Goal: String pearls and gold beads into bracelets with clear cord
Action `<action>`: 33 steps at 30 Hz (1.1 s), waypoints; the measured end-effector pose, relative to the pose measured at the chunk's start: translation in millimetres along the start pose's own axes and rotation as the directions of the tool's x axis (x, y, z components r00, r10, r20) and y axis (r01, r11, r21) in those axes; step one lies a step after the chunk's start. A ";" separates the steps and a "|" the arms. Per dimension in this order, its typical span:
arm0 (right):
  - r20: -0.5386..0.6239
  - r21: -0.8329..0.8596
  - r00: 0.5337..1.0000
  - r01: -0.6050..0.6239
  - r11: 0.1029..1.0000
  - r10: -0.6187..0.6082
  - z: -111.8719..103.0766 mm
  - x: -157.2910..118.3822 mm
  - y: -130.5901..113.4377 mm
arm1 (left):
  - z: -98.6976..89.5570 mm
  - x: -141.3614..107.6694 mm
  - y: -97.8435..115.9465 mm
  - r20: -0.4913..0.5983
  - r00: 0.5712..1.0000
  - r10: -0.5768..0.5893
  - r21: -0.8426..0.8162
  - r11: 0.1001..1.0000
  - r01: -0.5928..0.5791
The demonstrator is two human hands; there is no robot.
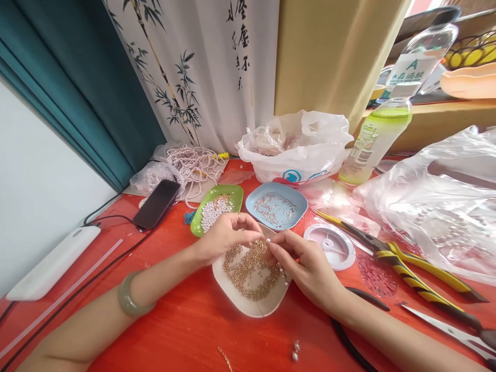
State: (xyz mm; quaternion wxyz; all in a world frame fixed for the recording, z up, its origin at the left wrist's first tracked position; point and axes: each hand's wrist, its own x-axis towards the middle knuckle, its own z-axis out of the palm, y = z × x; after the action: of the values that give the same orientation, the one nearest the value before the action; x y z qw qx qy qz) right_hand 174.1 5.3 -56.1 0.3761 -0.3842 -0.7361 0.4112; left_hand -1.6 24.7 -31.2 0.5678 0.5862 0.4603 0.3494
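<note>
Over the cream dish of small gold beads, both hands meet with fingertips pinched. My left hand is closed; what its thumb and forefinger grip is too small to make out. Between my right hand's thumb and forefinger sits a pearly bead, close to the left fingertips. A short beaded strand hangs below the right hand over the dish's edge. Just behind the hands stand a green dish of white and gold beads and a blue dish of thin metal pins.
Yellow-and-black pliers, scissors and a white spool lie at right. Behind stand a plastic bag and a bottle. A phone and bead strings lie left. Loose pearls sit in front.
</note>
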 end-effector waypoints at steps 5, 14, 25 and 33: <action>0.001 -0.014 1.000 0.005 1.000 -0.005 -1.1 0.1 -0.6 | -0.3 2.1 -4.8 -0.001 1.000 -0.019 -0.154 0.988 0.018; 0.009 -0.004 1.000 -0.006 1.000 0.007 0.3 0.3 0.5 | -2.1 3.0 -6.7 0.018 1.000 0.019 -0.219 0.976 -0.015; 0.003 -0.009 1.000 -0.006 1.000 0.006 0.8 1.2 2.0 | -2.4 4.5 -9.1 -0.014 0.999 0.043 -0.218 0.975 -0.045; 0.002 0.011 1.000 -0.012 1.000 0.012 0.1 0.3 0.7 | -3.2 4.9 -9.7 0.007 0.999 0.041 -0.237 0.971 -0.038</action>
State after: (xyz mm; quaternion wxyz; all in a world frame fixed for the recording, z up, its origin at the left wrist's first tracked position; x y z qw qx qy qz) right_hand 174.1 5.9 -56.7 0.3749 -0.3860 -0.7320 0.4178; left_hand -4.4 29.7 -40.9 0.6293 0.5256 0.4001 0.4095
